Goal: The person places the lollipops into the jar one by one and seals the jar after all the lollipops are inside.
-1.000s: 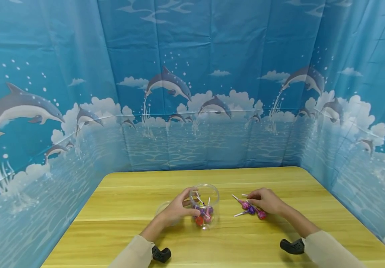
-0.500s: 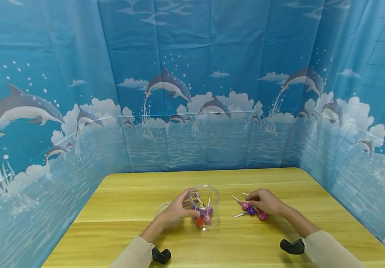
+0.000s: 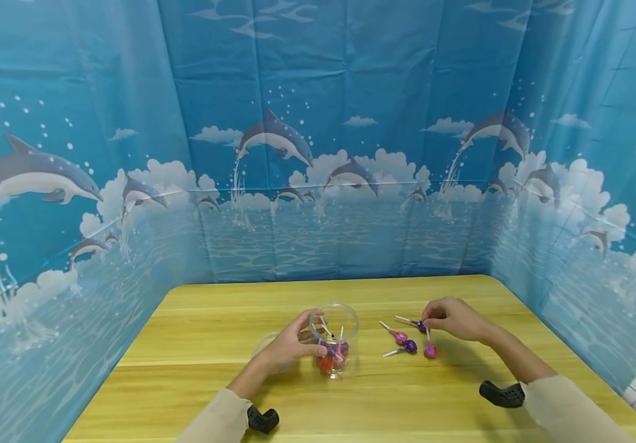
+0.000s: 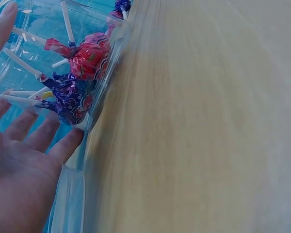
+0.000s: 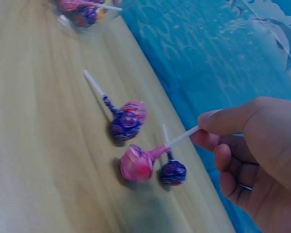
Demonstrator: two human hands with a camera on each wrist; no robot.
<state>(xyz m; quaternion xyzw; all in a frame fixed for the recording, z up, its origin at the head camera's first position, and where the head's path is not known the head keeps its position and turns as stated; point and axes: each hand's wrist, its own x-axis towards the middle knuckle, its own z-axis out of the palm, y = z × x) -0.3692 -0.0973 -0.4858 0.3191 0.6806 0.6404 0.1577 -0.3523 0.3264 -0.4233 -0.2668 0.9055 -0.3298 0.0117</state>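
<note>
pinches, between thumb and finger of the right hand [image 3: 453, 318], the white stick [image 5: 184, 136] of a pink lollipop [image 3: 430, 351], head downward, near two purple lollipops [image 3: 410, 346] and a second pink one [image 3: 400, 338] on the wooden table [image 3: 384, 406]; grips, with spread fingers and thumb of the left hand [image 3: 290, 346], an upright clear jar [image 3: 352, 351] containing wrapped lollipops [image 3: 339, 360], beside a clear round lid [image 3: 264, 341].

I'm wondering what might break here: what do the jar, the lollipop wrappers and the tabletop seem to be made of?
Jar: probably rigid clear plastic, glossy, since it's see-through with bright highlights; glass can't be ruled out.
Wrappers: likely thin printed plastic film or foil, shiny and crinkled.
Tabletop: wood or wood-look laminate, smooth, with streaky grain.
</note>
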